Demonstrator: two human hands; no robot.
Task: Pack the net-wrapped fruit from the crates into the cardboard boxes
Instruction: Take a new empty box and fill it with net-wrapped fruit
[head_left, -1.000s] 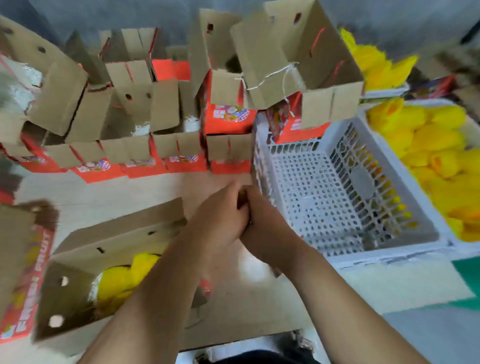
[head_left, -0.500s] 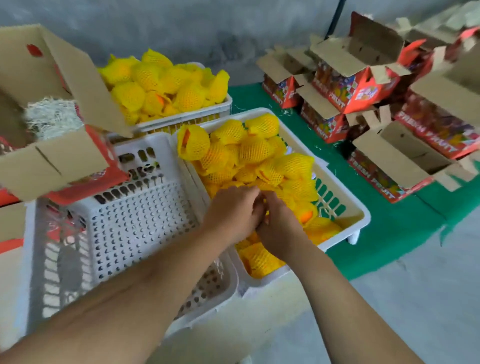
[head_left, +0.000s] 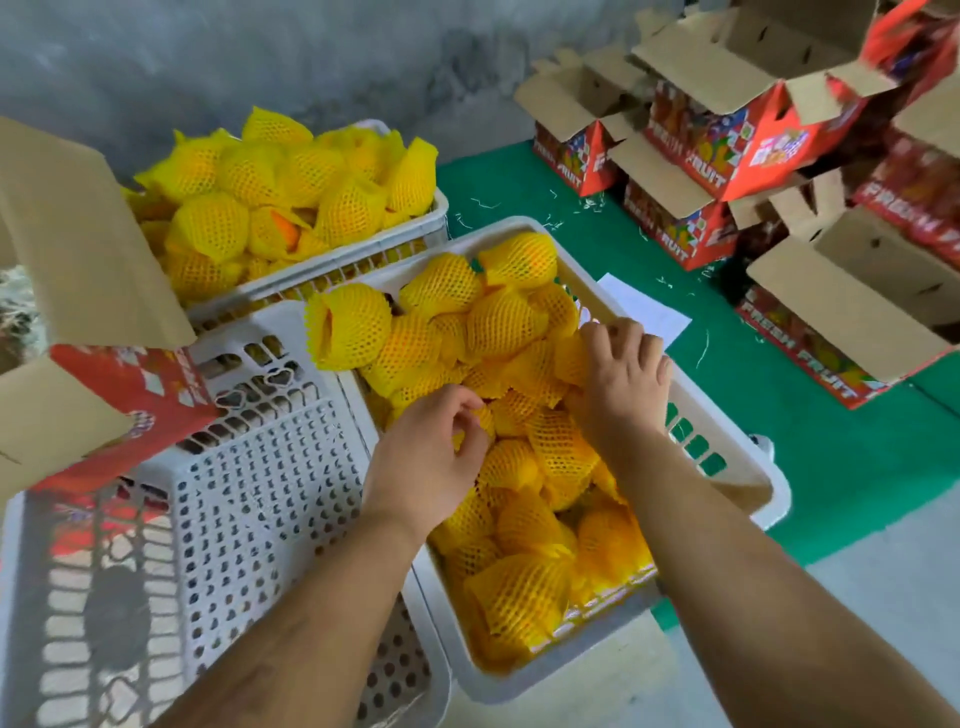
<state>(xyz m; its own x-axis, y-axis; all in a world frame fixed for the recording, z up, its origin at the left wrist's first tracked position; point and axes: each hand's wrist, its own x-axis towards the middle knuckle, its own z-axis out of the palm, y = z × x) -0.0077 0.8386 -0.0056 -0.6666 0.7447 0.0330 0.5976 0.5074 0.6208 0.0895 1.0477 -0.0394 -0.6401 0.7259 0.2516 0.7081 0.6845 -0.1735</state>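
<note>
Left hand: the left hand (head_left: 423, 457) is down in the middle crate, fingers curled in, pinching at the yellow net of a fruit (head_left: 480, 423) right under its fingertips.
Right hand: the right hand (head_left: 621, 376) reaches further in, fingers bent and spread over the net-wrapped fruit by the crate's far wall; whether it has truly closed round one, I cannot tell.
Fruit: the net-wrapped fruit (head_left: 498, 325) lies heaped in yellow foam mesh, orange skin showing through, filling the middle crate from back to front.
Middle crate: the white crate (head_left: 727, 462) holds that heap and both hands; its slotted right wall shows green through the gaps.
Empty crate: a perforated white crate (head_left: 249, 499) sits touching it on the left, the left forearm crossing over its corner.
Back crate: a third crate (head_left: 405, 228) behind, piled high with more wrapped fruit.
Near box: an open cardboard box (head_left: 104, 384), red printed side, flaps up, overlaps the empty crate's left edge.
Far boxes: open cardboard boxes (head_left: 841, 322) marked FRESH FRUIT, stacked and scattered at the right, well apart from the hands.
Floor cover: a green mat (head_left: 753, 374) lies under the boxes, with a white sheet of paper (head_left: 644, 309) just beside the middle crate.
</note>
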